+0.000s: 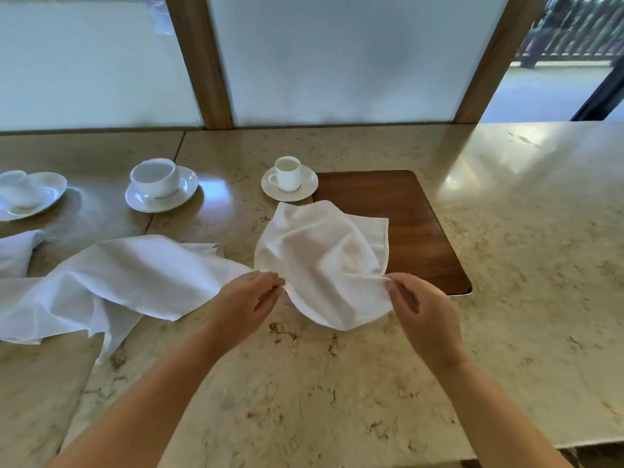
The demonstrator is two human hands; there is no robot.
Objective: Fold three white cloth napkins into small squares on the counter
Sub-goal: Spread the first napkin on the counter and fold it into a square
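Head view looks down on a beige marble counter (337, 383), polished and veined, with a seam running back on its left part and its near edge showing at lower right; the broad stretch of stone to the right lies bare and glossy. Both hands hold one white cloth napkin (320, 261) just above the counter's middle; the left hand (246, 298) pinches its left side between thumb and fingertips, and the right hand (422, 312) pinches its right side the same way, the other fingers curled; the cloth billows rounded between them, its far part draping over the near left corner of a dark wooden board (405, 211) with rounded corners, set flush in the stone. A second napkin (111, 282) lies loose and rumpled to the left, near the left hand; a third napkin (17, 255) shows at the left edge, partly cut off. Behind stand a small white cup on a saucer (289, 182), touching the board's far left corner, a wider cup and saucer (161, 189), and another cup and saucer (30, 194) at far left; frosted panes in wooden frames (199, 62) close the back edge.
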